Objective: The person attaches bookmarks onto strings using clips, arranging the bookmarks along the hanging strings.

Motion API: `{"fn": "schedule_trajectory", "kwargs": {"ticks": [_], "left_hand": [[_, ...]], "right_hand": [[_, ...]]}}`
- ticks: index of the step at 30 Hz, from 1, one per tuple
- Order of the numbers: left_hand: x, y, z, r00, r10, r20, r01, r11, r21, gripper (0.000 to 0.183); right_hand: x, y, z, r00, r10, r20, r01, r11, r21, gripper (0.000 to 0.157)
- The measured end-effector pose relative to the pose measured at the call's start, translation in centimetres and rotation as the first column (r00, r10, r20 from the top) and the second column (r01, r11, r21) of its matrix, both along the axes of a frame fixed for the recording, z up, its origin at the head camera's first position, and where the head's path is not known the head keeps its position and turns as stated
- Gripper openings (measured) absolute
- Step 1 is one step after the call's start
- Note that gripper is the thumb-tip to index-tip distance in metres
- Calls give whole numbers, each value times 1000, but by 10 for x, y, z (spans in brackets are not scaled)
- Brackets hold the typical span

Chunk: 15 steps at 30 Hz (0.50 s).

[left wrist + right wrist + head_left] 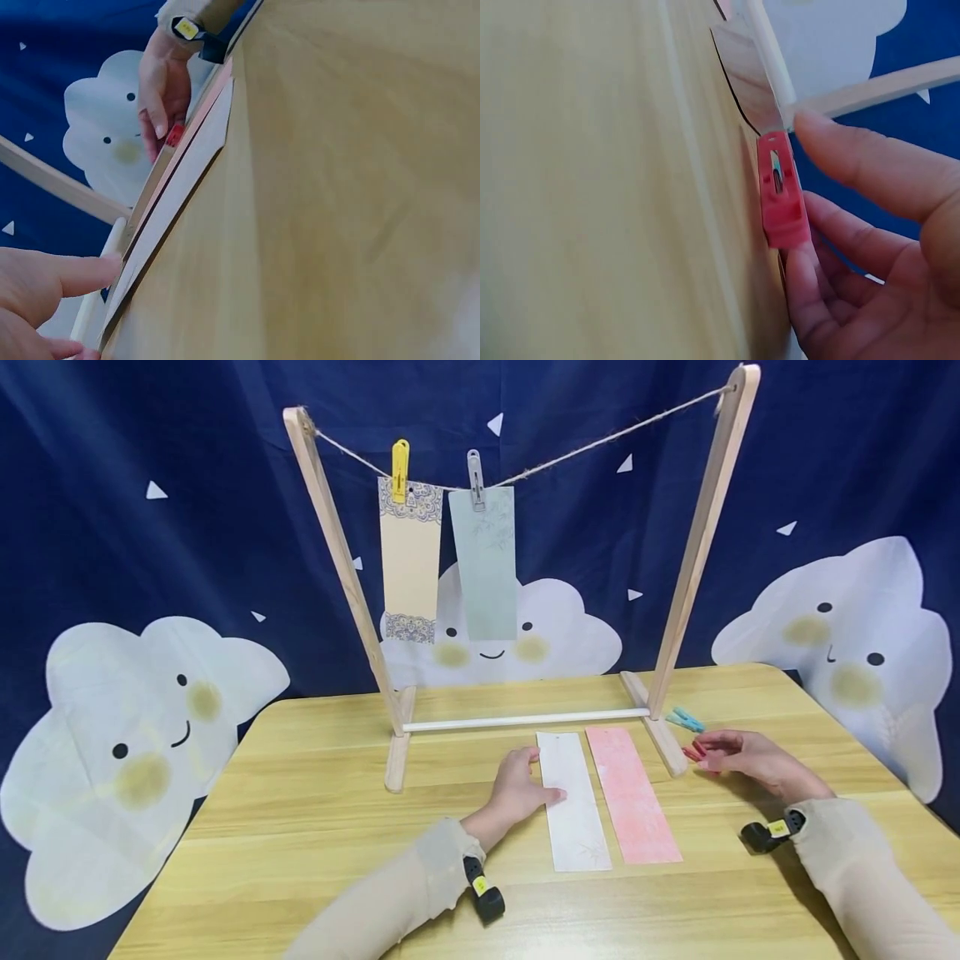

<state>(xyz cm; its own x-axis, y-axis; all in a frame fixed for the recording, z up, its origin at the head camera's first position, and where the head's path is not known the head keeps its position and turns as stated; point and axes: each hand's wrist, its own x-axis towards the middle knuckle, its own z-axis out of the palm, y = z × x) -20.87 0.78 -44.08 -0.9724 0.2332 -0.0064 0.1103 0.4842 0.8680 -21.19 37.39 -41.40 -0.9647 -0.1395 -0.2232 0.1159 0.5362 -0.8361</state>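
A white paper strip [573,810] with a faint plant print lies on the table beside a pink paper strip [633,797]. My left hand [517,793] is at the white strip's left side, thumb over its edge and fingers near its upper corner. The thumb is straight in the left wrist view. At the right foot of a wooden stand, my right hand [757,762] reaches around a red clothespin [782,187]. Its fingers touch the clothespin's far side, while the thumb [840,142] appears just apart from it. A blue clothespin [686,720] lies just behind.
The wooden stand [708,527] holds a sagging twine line [615,437]. From it hang a cream patterned strip [410,560] under a yellow clothespin [400,468] and a pale green strip [483,585] under a grey clothespin [476,477]. A white crossbar [525,720] joins the stand's feet.
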Motion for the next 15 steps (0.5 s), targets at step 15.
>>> {"fn": "schedule_trajectory", "kwargs": {"ticks": [15], "left_hand": [[2, 3, 5, 999, -48, -21, 42, 973, -225, 89]], "right_hand": [[1, -15, -3, 993, 14, -116, -4, 997, 82, 59]]}}
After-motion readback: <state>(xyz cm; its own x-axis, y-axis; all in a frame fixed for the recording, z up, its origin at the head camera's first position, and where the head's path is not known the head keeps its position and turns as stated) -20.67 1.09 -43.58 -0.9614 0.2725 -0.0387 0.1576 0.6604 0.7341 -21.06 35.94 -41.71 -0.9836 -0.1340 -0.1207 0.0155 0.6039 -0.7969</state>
